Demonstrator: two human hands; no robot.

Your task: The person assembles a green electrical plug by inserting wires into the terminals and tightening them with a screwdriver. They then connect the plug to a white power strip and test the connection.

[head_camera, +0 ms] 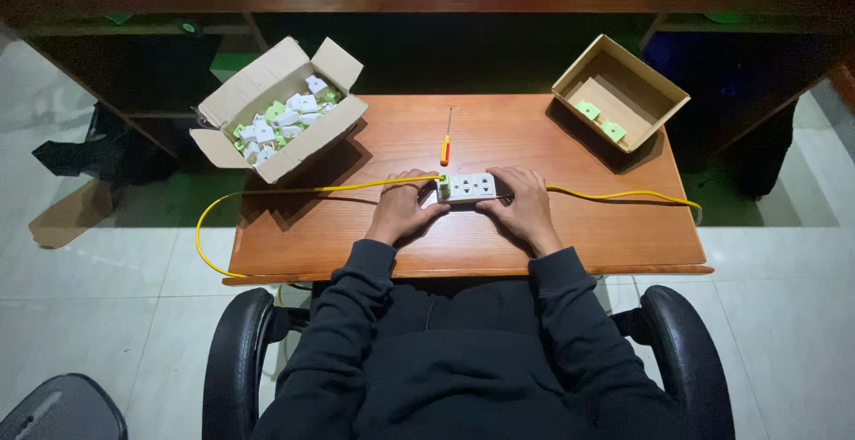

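Note:
A white power strip (467, 187) lies on the small wooden table (356, 235) in front of me, with a yellow cable (294, 191) running off to both sides. My left hand (405, 208) rests at the strip's left end, fingers by a small green and white plug piece (443, 186) where the cable enters. My right hand (523, 204) holds the strip's right end from above and behind.
An open cardboard box (239, 106) with several white and green plugs stands at the back left. A tilted cardboard box (655, 93) holding two green pieces (598, 119) sits at the back right. A screwdriver (446, 142) lies behind the strip. Chair armrests (233, 351) flank me.

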